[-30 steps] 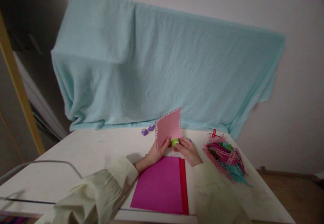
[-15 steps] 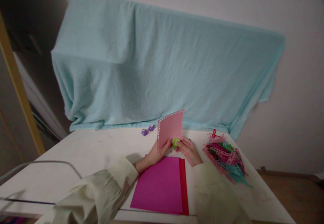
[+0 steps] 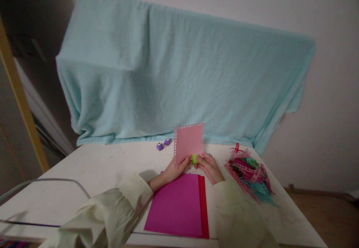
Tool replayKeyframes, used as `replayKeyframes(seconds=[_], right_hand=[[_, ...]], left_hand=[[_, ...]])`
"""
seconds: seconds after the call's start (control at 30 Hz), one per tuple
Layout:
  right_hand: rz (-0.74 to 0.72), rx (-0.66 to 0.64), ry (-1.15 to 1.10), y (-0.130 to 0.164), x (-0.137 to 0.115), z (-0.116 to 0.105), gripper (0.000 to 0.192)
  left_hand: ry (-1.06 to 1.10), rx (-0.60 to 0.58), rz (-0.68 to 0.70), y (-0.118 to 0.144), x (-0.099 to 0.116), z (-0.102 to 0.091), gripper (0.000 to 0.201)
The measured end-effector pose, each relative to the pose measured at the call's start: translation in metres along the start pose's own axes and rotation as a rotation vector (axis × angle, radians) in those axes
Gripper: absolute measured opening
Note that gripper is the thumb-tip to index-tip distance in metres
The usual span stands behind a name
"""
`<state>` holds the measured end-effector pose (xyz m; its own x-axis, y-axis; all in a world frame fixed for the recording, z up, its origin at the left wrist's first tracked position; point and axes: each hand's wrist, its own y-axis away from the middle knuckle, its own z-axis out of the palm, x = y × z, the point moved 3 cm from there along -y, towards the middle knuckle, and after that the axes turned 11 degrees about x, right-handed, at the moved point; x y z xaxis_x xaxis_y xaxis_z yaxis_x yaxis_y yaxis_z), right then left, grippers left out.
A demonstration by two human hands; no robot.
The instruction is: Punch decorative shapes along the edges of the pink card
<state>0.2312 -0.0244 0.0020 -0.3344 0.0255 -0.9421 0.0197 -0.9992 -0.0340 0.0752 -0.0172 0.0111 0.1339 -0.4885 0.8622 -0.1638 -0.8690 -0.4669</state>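
Observation:
A sheet of pink paper (image 3: pixel 189 141) stands upright above the table, with a row of punched holes along its left, top and right edges. My left hand (image 3: pixel 176 169) grips its lower left part between thumb and fingers. At the paper's bottom edge, my right hand (image 3: pixel 209 167) is closed on a small lime-green craft punch (image 3: pixel 195 159). Part of the punch is hidden by my fingers. Tiny pink cut-outs lie on the table beneath the hands. In front of them is a stack of magenta paper (image 3: pixel 176 205) with red sheets (image 3: pixel 203 207) showing along its right side.
Two purple punches (image 3: pixel 159 146) with eye-like tops sit at the back of the white table (image 3: pixel 112 166). A heap of punched paper strips (image 3: pixel 251 175) lies at the right. Behind hangs a light blue cloth (image 3: pixel 182 72). A grey cable (image 3: pixel 56 179) curves over the left side.
The pink paper has turned slightly, so its top edge lies more level. Both hands stay nearly in place, still holding the paper and the green punch.

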Motion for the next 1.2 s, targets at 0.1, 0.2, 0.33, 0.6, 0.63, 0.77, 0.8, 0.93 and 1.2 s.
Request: replayKeyframes(seconds=[0.1,0.2,0.33,0.6,0.63,0.77,0.8,0.93,1.2], right_hand=[[0.015,0.002,-0.012,0.000,0.001,0.001,0.029],[0.026,0.007,-0.017,0.000,0.001,0.001,0.031],[0.039,0.000,0.009,0.002,0.000,0.002,0.033],[0.047,0.005,0.028,0.002,0.001,0.001,0.034],[0.045,0.002,0.029,0.001,0.002,0.001,0.034],[0.036,0.000,0.031,0.001,0.003,0.000,0.034],[0.037,0.005,0.034,0.001,0.004,0.000,0.034],[0.047,0.022,0.049,0.000,0.005,-0.001,0.036],[0.019,0.026,0.092,-0.002,0.010,-0.005,0.034]], left_hand=[[0.000,-0.005,-0.002,0.000,-0.002,0.001,0.035],[0.018,0.016,0.006,0.000,-0.002,0.001,0.034],[0.024,0.022,-0.018,0.000,-0.002,0.002,0.037],[0.049,0.047,-0.033,0.000,-0.009,0.003,0.042],[0.047,0.050,-0.029,0.000,-0.011,0.004,0.042],[0.021,0.036,-0.044,0.001,-0.015,0.004,0.040],[0.020,0.033,-0.046,0.001,-0.015,0.004,0.040],[0.021,0.035,-0.024,0.001,-0.012,0.003,0.038],[-0.071,0.000,-0.051,0.001,-0.016,0.005,0.038]])
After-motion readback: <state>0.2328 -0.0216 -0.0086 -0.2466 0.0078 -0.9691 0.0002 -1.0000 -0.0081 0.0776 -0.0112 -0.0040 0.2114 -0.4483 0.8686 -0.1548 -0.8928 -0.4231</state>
